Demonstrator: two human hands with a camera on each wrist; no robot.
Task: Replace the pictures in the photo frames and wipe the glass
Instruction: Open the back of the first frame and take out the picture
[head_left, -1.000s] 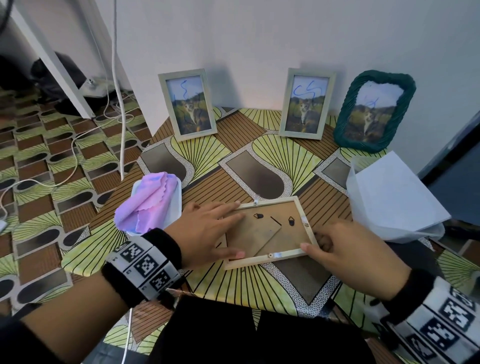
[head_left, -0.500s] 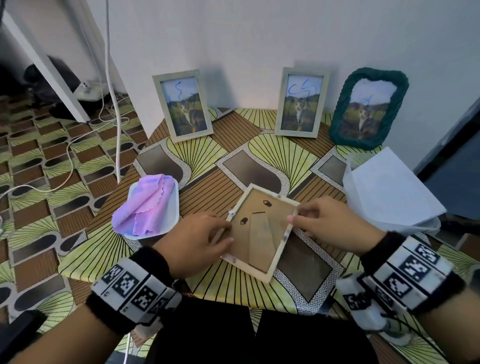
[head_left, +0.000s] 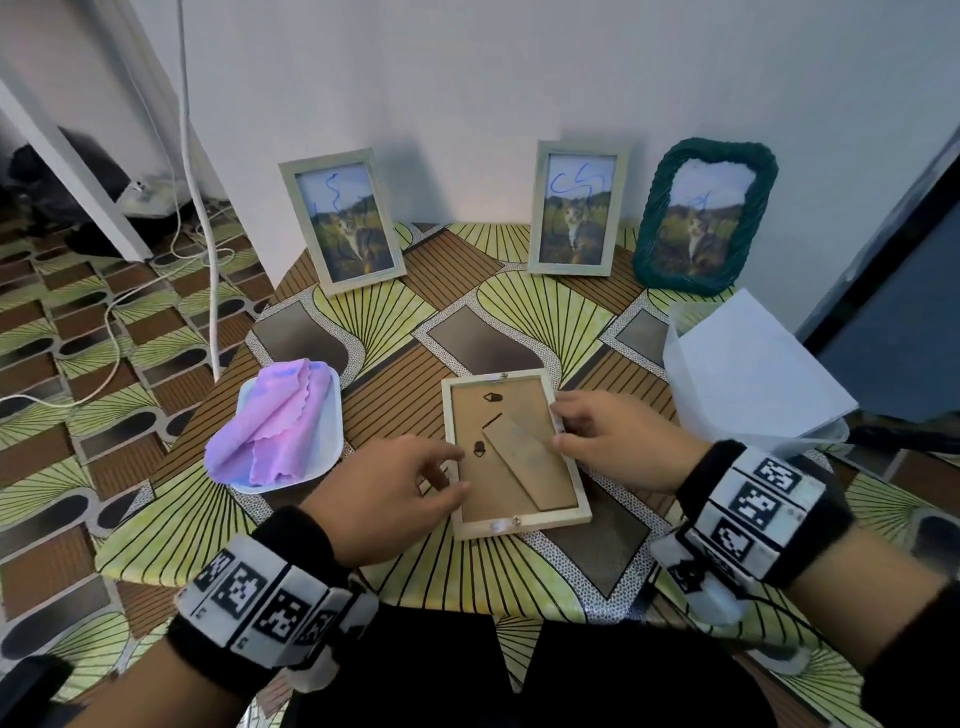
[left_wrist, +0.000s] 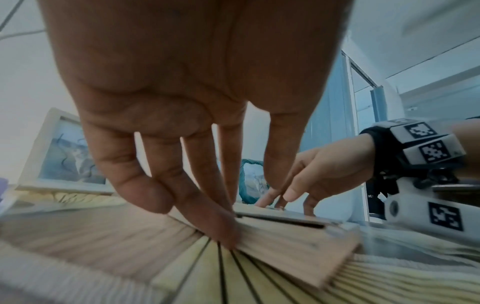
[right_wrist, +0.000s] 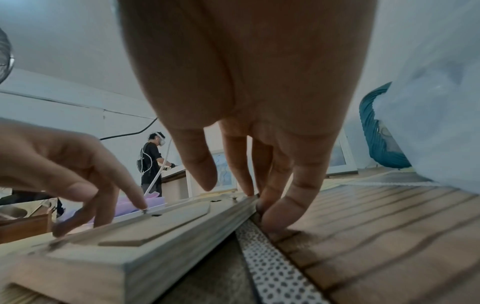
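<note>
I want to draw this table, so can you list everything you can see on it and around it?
Wooden photo frame: one, pale wood with brown backing, face down mid-table.
Cat photo frames: two, pale grey-green, standing at the wall.
Woven frame: one, dark green, back right.
Cloth: one, pink-purple, in a white tray.
Plastic box: one, clear, right edge.
Tablecloth: one, green-brown pattern.
Cables: white, left floor.
Left hand: fingers on frame's left edge.
Right hand: fingers pinch frame's right edge.
</note>
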